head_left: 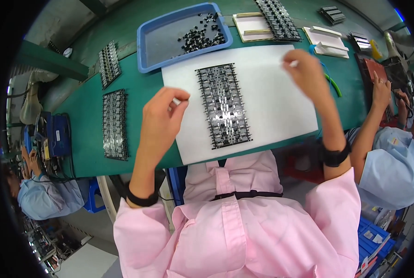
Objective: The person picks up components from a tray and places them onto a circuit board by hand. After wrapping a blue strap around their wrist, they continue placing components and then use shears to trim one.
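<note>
A panel of circuit boards point(225, 106), grey and black with shiny spots and small parts along it, lies lengthwise on a white sheet point(272, 102) in front of me. To its left my left hand point(163, 116) hovers over the sheet's edge, thumb and forefinger brought together in a pinch; whatever sits between the tips is too small to name. My right hand point(305, 74) is raised over the sheet's far right part, apart from the panel. Its fingers are curled into a pinch, slightly blurred, and their contents cannot be made out.
A blue tray point(144, 51) with many small black parts point(200, 39) stands beyond the sheet. More panels lie at left point(114, 124) and at the back point(277, 21). White holders point(326, 42) and a green-blue cord point(332, 85) are at right. Co-workers sit on both sides.
</note>
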The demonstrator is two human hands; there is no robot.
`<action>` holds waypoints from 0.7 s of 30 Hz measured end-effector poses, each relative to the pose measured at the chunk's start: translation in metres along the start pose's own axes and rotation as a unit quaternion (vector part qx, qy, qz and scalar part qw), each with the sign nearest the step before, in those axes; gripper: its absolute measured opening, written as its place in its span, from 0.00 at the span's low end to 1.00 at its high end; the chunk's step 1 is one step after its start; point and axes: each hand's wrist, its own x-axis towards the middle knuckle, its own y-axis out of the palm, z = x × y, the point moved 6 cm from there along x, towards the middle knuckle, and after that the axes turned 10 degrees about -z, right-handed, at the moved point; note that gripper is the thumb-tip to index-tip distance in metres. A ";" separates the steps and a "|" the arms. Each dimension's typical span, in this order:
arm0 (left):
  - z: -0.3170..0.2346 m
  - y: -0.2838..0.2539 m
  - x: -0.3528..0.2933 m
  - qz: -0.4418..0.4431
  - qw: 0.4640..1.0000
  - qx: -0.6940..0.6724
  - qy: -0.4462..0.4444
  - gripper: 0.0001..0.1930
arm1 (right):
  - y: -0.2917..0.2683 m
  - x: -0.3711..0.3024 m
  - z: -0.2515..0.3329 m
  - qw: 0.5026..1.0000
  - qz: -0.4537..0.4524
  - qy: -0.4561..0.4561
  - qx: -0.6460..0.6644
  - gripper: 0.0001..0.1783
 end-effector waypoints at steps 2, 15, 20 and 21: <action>-0.012 0.010 0.008 0.031 0.998 -0.024 0.043 0.05 | -0.039 -0.007 -0.027 0.990 -0.054 0.027 -0.126 0.09; -0.025 0.046 -0.006 0.094 0.995 0.018 0.031 0.05 | -0.080 -0.048 -0.089 0.953 -0.050 0.280 0.103 0.12; -0.028 0.061 -0.003 0.094 0.995 0.010 0.039 0.05 | -0.058 -0.104 -0.006 0.838 0.065 0.343 0.419 0.09; -0.027 0.066 -0.003 0.101 0.994 0.008 0.035 0.05 | -0.046 -0.115 0.002 0.806 0.077 0.369 0.457 0.08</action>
